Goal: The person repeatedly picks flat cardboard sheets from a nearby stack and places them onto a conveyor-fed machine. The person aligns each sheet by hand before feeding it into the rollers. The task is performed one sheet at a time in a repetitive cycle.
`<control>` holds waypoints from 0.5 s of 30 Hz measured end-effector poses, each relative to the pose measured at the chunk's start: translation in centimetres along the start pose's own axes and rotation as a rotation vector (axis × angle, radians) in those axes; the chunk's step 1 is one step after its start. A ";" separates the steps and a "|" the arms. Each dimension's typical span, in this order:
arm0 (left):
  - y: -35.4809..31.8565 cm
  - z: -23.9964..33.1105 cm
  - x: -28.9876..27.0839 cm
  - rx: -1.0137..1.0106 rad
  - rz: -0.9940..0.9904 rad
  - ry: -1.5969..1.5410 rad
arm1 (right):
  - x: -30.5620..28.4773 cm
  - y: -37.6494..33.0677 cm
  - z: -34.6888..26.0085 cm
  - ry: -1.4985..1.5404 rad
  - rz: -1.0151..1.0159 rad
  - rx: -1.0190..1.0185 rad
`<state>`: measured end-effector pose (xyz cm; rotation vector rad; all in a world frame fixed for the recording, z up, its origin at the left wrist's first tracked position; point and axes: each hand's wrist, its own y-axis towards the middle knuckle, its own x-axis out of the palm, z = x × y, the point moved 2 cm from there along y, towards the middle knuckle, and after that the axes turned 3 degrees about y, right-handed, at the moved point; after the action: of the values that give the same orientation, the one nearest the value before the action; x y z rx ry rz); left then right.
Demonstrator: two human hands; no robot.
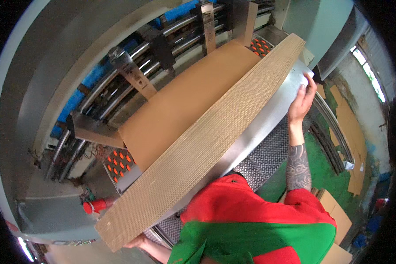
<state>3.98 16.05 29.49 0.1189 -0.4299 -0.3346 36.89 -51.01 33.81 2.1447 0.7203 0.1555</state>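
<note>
A thick stack of brown corrugated cardboard sheets (215, 136) lies aslant across a machine's feed table, its ridged edges facing me. Its top sheet (189, 97) is smooth and reaches under the machine's metal arms. At the stack's near left end, my left hand (137, 241) holds the lower corner, its fingers partly hidden beneath the cardboard. My right hand (302, 100) is beyond the stack's far right end, fingers apart, touching the rim of the shiny metal table plate (251, 136). A tattooed right forearm (298, 165) runs down to a red sleeve.
Metal bars (134, 77) and steel shafts hang over the stack's far side. Orange rollers (120, 163) show at the table's left, more at far right. A red cylindrical part (94, 206) sits lower left. Below is a treaded metal step (264, 152); cardboard (334, 211) lies right, on green floor.
</note>
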 end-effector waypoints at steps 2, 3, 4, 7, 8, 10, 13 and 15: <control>-0.1 2.1 2.4 0.094 -0.018 0.057 | 0.9 -3.9 12.0 -0.091 0.257 0.429; -0.7 3.6 3.3 0.118 0.030 0.101 | 1.6 -7.6 16.9 -0.038 0.127 0.664; -0.9 4.4 4.1 0.121 0.009 0.101 | 2.4 -11.2 21.3 0.016 0.037 1.029; -0.8 5.7 4.4 0.039 0.091 0.075 | 7.2 -22.8 26.7 0.356 -0.105 1.689; -0.4 6.0 4.1 0.077 0.074 0.110 | 8.5 -25.0 27.0 0.500 -0.114 1.824; 1.1 6.7 2.6 0.151 0.035 0.186 | 11.0 -27.9 25.4 1.132 -0.085 1.716; 3.5 7.2 -0.1 0.202 -0.009 0.300 | 13.0 -28.7 23.7 1.172 0.191 1.685; 4.3 7.0 -0.7 0.244 -0.007 0.385 | 14.2 -28.2 23.0 1.373 0.197 1.577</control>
<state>1.67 20.04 36.33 0.4155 -0.0864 -0.2571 44.23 -45.67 -4.19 3.4037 1.7456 1.7949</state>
